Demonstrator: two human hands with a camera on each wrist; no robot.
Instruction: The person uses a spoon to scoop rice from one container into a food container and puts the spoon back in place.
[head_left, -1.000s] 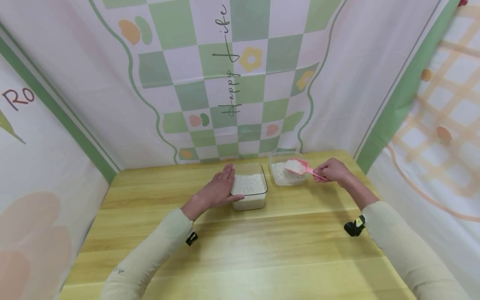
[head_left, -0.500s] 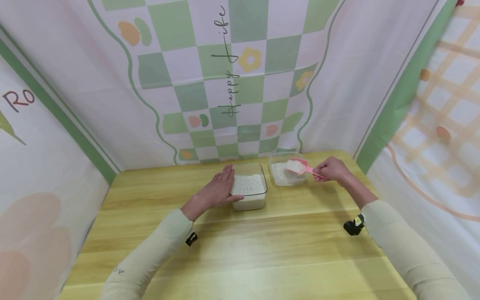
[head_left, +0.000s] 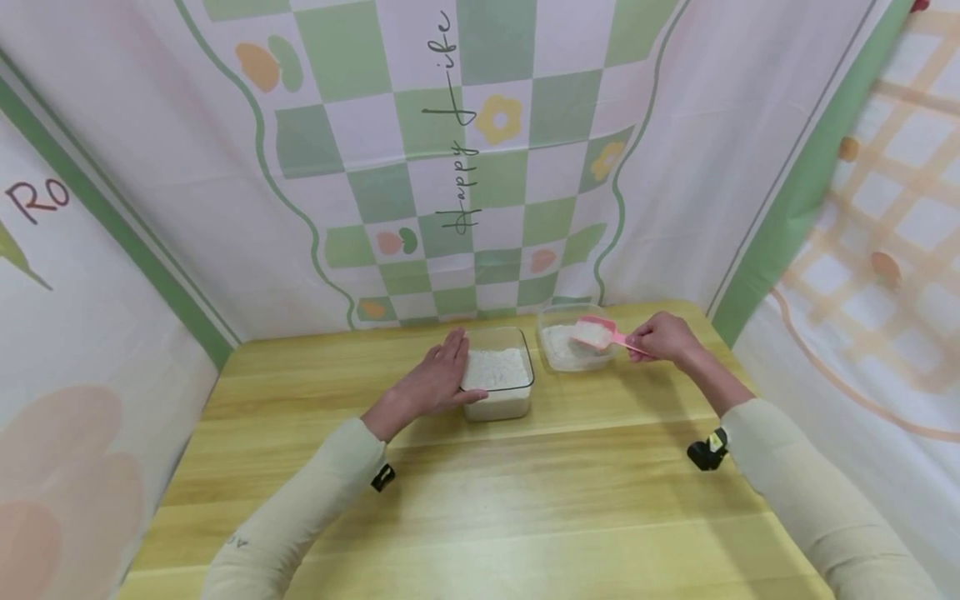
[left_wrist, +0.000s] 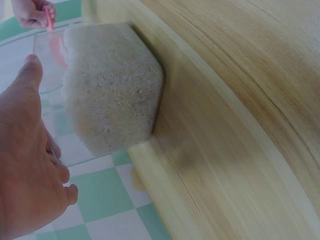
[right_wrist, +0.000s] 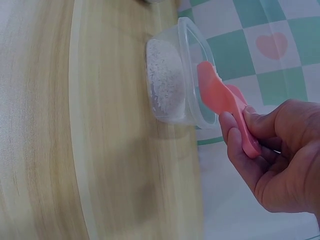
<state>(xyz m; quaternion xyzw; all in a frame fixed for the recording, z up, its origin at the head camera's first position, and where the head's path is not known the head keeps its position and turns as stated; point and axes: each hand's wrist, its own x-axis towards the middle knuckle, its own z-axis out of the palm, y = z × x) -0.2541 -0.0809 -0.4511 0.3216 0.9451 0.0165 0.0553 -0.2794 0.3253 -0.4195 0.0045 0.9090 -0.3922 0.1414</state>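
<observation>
A glass container (head_left: 501, 406) of white rice (head_left: 497, 369) stands on the table. My left hand (head_left: 431, 379) rests against its left side, fingers straight and thumb over the near rim. In the left wrist view, grains fill much of the glass container (left_wrist: 117, 90) beside my left hand (left_wrist: 25, 155). My right hand (head_left: 663, 340) grips the handle of a pink scoop (head_left: 606, 327) heaped with rice. The scoop hangs over a clear plastic tub (head_left: 577, 364), also holding rice. In the right wrist view, thumb and fingers pinch the scoop handle (right_wrist: 245, 132) above the tub (right_wrist: 182, 75).
Both containers stand near the back edge of the wooden table (head_left: 480, 508), the tub to the right of the glass one with a small gap between. A checked green and white cloth (head_left: 495, 179) hangs close behind them. More cloth hangs at both sides.
Hardly anything differs. Both hands keep their places, and the loaded scoop stays over the tub, its heap of rice looking slightly lower than before.
</observation>
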